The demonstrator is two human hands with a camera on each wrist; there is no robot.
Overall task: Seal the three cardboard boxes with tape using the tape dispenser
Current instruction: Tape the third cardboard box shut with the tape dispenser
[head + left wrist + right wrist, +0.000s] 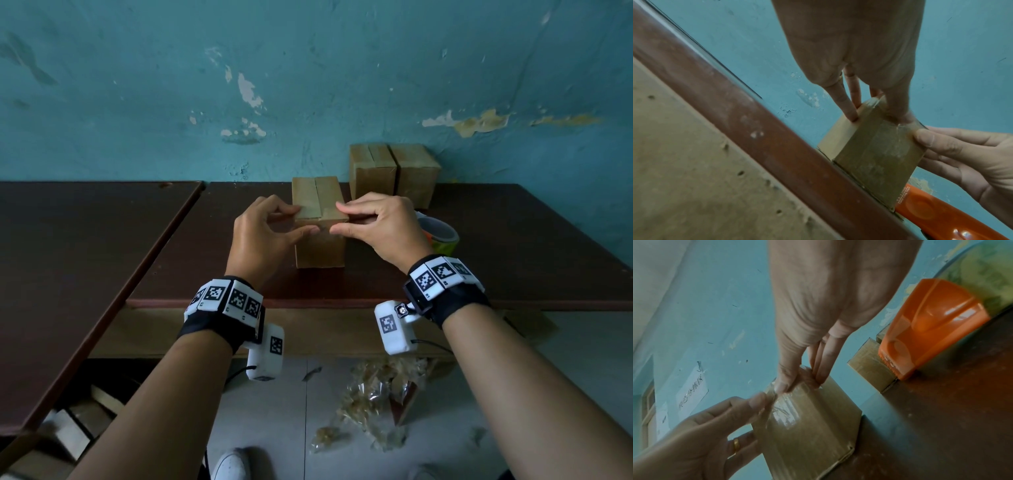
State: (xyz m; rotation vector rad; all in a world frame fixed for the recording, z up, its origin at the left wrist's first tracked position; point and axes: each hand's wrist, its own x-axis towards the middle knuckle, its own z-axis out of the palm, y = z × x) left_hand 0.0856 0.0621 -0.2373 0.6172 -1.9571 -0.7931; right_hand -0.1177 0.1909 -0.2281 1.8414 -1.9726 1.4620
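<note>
A small cardboard box (pixel 320 246) stands mid-table with its top flaps closed. My left hand (pixel 305 219) and right hand (pixel 337 217) both pinch its near top edge, thumbs on the front face and fingers on top. Under the thumbs, a strip of clear tape (pixel 785 415) lies shiny over the edge and down the front. The wrist views show the left hand (pixel 875 113) and right hand (pixel 800 382) on the same box (pixel 875 159). The orange tape dispenser (pixel 440 236) lies on the table just right of my right wrist. Two more boxes (pixel 373 171) (pixel 416 174) stand side by side at the wall.
A second dark table (pixel 85 257) adjoins on the left. The blue wall (pixel 308 85) rises right behind the boxes. On the floor below lie crumpled used tape (pixel 373 404) and cardboard pieces (pixel 78 421).
</note>
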